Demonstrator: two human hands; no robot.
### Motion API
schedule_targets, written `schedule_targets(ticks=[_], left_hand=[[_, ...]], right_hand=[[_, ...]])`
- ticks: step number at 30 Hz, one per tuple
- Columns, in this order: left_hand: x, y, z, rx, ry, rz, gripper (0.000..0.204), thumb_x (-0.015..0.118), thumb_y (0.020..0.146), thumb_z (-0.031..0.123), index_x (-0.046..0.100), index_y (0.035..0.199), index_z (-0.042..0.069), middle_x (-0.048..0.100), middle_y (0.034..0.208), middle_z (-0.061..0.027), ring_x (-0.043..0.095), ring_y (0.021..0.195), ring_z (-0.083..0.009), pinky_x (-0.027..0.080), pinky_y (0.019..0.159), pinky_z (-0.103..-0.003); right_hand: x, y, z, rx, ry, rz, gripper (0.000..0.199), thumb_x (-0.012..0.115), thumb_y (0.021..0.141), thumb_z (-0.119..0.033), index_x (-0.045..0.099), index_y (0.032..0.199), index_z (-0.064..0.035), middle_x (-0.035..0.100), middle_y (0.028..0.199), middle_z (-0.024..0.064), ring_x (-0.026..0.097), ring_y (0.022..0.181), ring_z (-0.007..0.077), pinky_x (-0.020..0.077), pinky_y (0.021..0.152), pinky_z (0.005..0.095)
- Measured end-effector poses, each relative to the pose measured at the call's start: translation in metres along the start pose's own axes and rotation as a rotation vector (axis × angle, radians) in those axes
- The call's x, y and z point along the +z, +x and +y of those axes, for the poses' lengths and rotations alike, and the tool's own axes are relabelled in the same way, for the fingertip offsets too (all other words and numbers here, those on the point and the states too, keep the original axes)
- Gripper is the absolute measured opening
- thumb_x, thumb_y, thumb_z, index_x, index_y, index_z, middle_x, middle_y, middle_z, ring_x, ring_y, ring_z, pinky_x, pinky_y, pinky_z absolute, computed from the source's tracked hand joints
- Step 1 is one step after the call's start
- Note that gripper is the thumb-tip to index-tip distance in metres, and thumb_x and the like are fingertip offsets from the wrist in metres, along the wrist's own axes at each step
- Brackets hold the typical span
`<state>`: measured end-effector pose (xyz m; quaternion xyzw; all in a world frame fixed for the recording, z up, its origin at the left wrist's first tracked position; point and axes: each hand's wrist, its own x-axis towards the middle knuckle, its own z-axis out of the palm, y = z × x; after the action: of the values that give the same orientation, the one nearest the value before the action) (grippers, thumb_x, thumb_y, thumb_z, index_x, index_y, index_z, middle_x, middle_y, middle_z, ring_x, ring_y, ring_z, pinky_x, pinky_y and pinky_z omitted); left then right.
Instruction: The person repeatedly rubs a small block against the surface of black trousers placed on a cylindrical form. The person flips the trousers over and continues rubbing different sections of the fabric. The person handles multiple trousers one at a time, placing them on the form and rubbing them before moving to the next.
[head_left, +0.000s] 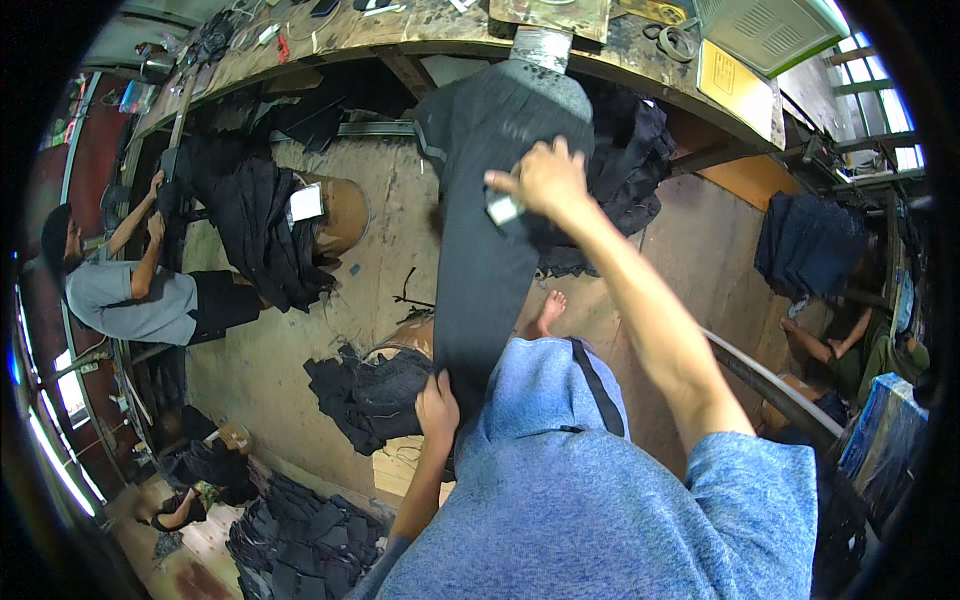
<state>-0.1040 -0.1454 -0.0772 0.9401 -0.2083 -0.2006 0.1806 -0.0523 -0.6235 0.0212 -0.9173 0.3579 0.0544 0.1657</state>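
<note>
A long dark garment, seemingly a pair of trousers, is stretched from a rounded grey form at twelve o'clock down toward the person's lap. Its lower end is clenched by the left hand at about six o'clock, apparently to keep the cloth taut, while the right hand is pressed on the upper part, its fingers closed on a small pale tool, perhaps a scraper or block; what it is cannot be told. The cluttered wooden surface is curved by the lens along the top edge. Heaps of dark cloth are left on the floor at seven o'clock, probably within reach for handling. A co-worker in a grey shirt is seen at nine o'clock beside another draped dark garment. The left fingers are partly hidden behind the cloth, and the stacked pieces at the bottom edge are cut off.
</note>
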Motion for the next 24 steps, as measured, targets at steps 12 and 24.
schedule_targets(ticks=[12,24], left_hand=[[-0.035,0.055,-0.036,0.092,-0.267,0.154,0.090,0.072,0.105,0.042,0.031,0.168,-0.007,0.045,0.165,-0.0356,0.047,0.152,-0.0476,0.034,0.128,-0.050],[-0.093,0.352,0.330,1.107,-0.289,0.315,0.040,0.083,0.088,0.008,0.071,0.127,0.006,0.070,0.139,-0.0205,0.062,0.135,-0.0417,0.052,0.115,-0.047]], right_hand=[[0.095,-0.204,0.051,-0.301,0.268,-0.348,0.056,0.068,0.098,-0.063,0.083,0.091,-0.0090,0.067,0.117,0.0133,0.078,0.091,0.0356,0.0620,0.087,0.0490],[-0.044,-0.065,0.141,0.090,1.001,0.585,0.042,0.068,0.112,-0.038,0.079,0.112,0.0023,0.079,0.098,0.0026,0.065,0.089,0.0104,0.0532,0.078,0.0303]])
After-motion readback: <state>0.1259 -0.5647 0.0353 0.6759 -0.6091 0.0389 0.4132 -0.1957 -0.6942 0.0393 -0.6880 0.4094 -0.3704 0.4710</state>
